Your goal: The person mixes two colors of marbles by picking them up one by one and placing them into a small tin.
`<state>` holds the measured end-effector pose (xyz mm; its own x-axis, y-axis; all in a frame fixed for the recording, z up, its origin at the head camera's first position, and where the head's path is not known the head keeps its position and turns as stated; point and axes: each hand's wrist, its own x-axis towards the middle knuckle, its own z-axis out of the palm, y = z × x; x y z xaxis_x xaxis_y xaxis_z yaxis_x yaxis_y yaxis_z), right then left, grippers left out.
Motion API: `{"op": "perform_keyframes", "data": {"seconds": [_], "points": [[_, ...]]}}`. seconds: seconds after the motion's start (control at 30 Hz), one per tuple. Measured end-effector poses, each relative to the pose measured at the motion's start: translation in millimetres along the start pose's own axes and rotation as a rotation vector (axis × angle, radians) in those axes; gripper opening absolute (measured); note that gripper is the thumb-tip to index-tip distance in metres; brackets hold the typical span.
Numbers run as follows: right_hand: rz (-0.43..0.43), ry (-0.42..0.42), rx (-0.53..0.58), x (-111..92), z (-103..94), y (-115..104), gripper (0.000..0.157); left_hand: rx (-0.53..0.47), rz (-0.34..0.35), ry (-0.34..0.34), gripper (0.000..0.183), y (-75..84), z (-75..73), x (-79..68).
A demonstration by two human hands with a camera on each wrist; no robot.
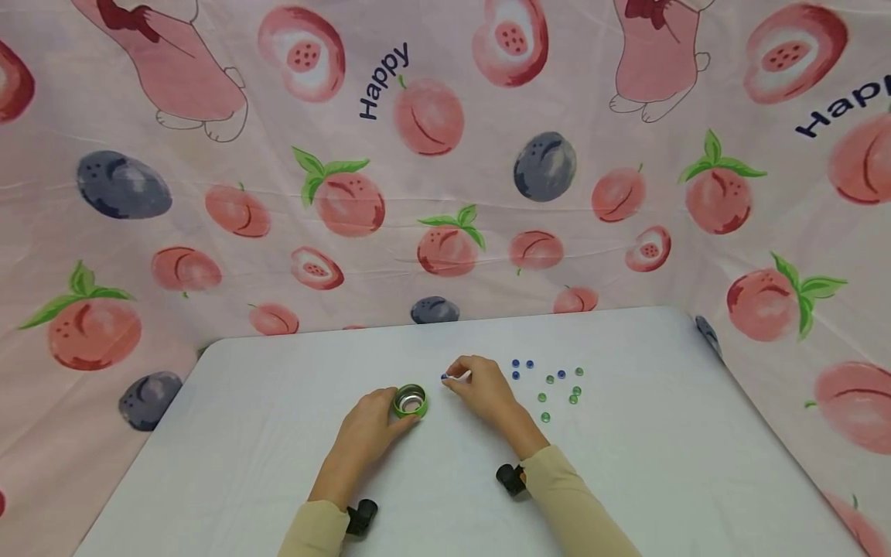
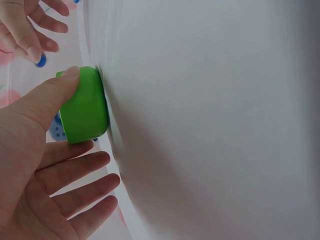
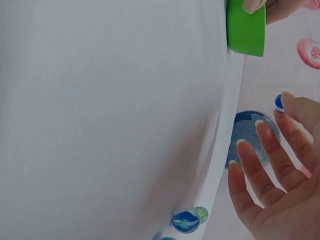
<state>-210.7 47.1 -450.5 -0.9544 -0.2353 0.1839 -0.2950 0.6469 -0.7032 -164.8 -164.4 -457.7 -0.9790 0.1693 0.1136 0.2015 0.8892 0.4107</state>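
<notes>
My left hand [image 1: 366, 426] holds a small green bowl [image 1: 411, 401] by its side, thumb on one side and index finger on the other. The bowl stands upright on the table, and its inside shines like metal. In the left wrist view the other fingers of this hand spread out beneath the green bowl [image 2: 86, 107]. To the right of the bowl, my right hand [image 1: 483, 388] pinches a blue glass marble [image 3: 279, 103] between thumb and index finger, raised over the table. Its remaining fingers are extended in the right wrist view.
Right of my right hand, several blue marbles [image 1: 516, 375] and several green marbles [image 1: 550, 379] lie loose on the white table [image 1: 445, 495]. A fruit-print cloth [image 1: 487, 193] hangs behind the table and along its sides.
</notes>
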Motion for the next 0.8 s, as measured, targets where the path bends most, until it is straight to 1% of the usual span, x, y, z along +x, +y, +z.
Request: {"op": "perform_keyframes", "data": {"seconds": [0.23, 0.43, 0.63, 0.8], "points": [[0.001, 0.01, 0.163, 2, 4.1, -1, 0.012, -0.004, 0.011, 0.01, 0.049, -1.5, -0.5, 2.0], [0.017, -0.012, 0.308, 1, 9.5, -7, 0.013, -0.01, 0.005, -0.011, 0.048, -3.2, -0.6, 3.9], [0.022, -0.038, 0.34, 1, 16.4, -9, 0.015, -0.006, 0.003, -0.024, 0.049, -3.9, -1.4, 4.4], [0.028, -0.062, 0.354, -1, 21.0, -11, 0.015, 0.0, 0.015, -0.026, 0.044, -3.1, -3.4, 4.2]]}}
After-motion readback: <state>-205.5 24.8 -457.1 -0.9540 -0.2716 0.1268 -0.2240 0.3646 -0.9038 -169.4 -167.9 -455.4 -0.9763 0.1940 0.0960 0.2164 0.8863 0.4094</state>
